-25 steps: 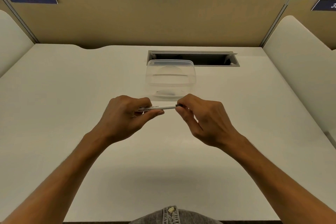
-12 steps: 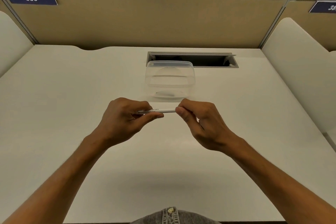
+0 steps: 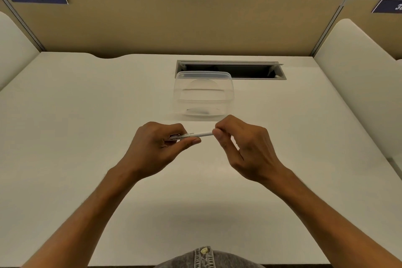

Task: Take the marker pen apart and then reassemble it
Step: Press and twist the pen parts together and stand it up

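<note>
A slim white marker pen (image 3: 196,134) with small dark print lies level between my two hands, a little above the white desk (image 3: 87,115). My left hand (image 3: 158,148) is shut on its left half, thumb underneath and fingers curled over the top. My right hand (image 3: 243,148) pinches the pen's right end between thumb and fingertips, which hide that end. I cannot tell whether a cap sits there.
A clear plastic container (image 3: 203,93) stands just beyond my hands, with something small and dark on its bottom. Behind it a cable slot (image 3: 230,69) is open in the desk. Beige partition walls close the back and both sides.
The dark tip seen at the pen's right end one second ago is now hidden under my right fingertips. Both hands sit slightly lower in view. The container has not moved.
</note>
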`<state>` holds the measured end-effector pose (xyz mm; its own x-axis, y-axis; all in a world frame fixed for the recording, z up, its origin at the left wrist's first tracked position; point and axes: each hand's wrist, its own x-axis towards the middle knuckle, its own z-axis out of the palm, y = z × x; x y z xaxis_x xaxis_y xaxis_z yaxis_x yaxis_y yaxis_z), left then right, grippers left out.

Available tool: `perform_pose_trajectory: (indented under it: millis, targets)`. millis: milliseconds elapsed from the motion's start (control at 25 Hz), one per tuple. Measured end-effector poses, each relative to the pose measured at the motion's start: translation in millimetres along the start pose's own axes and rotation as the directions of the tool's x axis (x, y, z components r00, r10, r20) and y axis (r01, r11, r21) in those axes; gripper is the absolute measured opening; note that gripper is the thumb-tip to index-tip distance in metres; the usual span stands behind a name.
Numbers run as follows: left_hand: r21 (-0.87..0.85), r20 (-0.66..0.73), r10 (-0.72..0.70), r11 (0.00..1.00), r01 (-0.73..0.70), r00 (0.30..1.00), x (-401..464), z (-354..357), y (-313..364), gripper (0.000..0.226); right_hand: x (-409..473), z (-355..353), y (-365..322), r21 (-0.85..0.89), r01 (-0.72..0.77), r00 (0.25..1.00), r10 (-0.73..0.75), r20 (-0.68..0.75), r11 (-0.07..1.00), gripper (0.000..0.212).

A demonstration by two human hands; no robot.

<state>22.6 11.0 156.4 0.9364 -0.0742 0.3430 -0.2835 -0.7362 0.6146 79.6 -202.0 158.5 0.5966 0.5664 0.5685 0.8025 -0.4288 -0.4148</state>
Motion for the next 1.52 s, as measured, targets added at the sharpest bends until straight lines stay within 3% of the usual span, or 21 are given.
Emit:
perform_pose_trajectory:
  millis: [120, 320, 560, 680, 760, 840, 920, 1040, 1120, 1200, 1320, 1520]
  targets:
    - [-0.013, 0.031, 0.003, 1.000, -0.003, 1.000, -2, -3, -2, 0.041, -3, -2, 4, -0.081, 0.095, 0.994, -0.090, 0.061, 0.992, 0.028]
    - [0.018, 0.015, 0.025, 1.000, -0.026, 1.000, -3, -3, -1, 0.039, -4, 0, 1, -0.047, 0.058, 0.993, -0.053, 0.109, 0.997, 0.031]
    - [0.191, -0.034, 0.126, 0.975, -0.117, 0.991, -3, -5, 5, 0.040, -4, 2, -3, 0.209, -0.206, 0.969, 0.170, 0.177, 0.956, 0.030]
    - [0.334, -0.019, 0.206, 0.924, -0.188, 0.978, -4, -4, 4, 0.042, -5, 4, -6, 0.416, -0.407, 0.909, 0.316, 0.272, 0.813, 0.038]
    - [0.371, -0.017, 0.237, 0.904, -0.214, 0.971, -4, -4, 3, 0.043, -7, 5, -8, 0.489, -0.455, 0.889, 0.355, 0.288, 0.744, 0.040]
    - [0.340, -0.044, 0.229, 0.919, -0.201, 0.972, -3, -3, 4, 0.042, -7, 5, -10, 0.496, -0.427, 0.904, 0.355, 0.237, 0.756, 0.037]
    - [0.288, -0.074, 0.187, 0.944, -0.159, 0.980, -1, -2, 5, 0.042, -6, 6, -11, 0.410, -0.362, 0.932, 0.321, 0.167, 0.838, 0.032]
    - [0.169, -0.054, 0.102, 0.981, -0.091, 0.993, -1, -1, 4, 0.043, -3, 2, -6, 0.048, -0.112, 0.992, 0.109, 0.065, 0.993, 0.030]
    - [0.087, -0.009, 0.062, 0.994, -0.061, 0.998, -1, -4, 1, 0.043, -3, -1, -2, -0.096, 0.041, 0.997, -0.035, 0.065, 0.995, 0.030]
    - [0.042, 0.043, 0.055, 0.998, -0.056, 0.998, 0, -8, -1, 0.041, -4, 0, 1, -0.129, 0.118, 0.991, -0.109, 0.073, 0.985, 0.031]
    - [0.058, 0.062, 0.073, 0.995, -0.077, 0.995, 1, -11, 0, 0.042, -5, 3, 1, -0.042, 0.070, 0.994, -0.066, 0.089, 0.997, 0.030]
    - [0.300, 0.029, 0.218, 0.929, -0.216, 0.976, 3, -16, 6, 0.043, -7, 10, -6, 0.296, -0.240, 0.966, 0.195, 0.172, 0.925, 0.032]
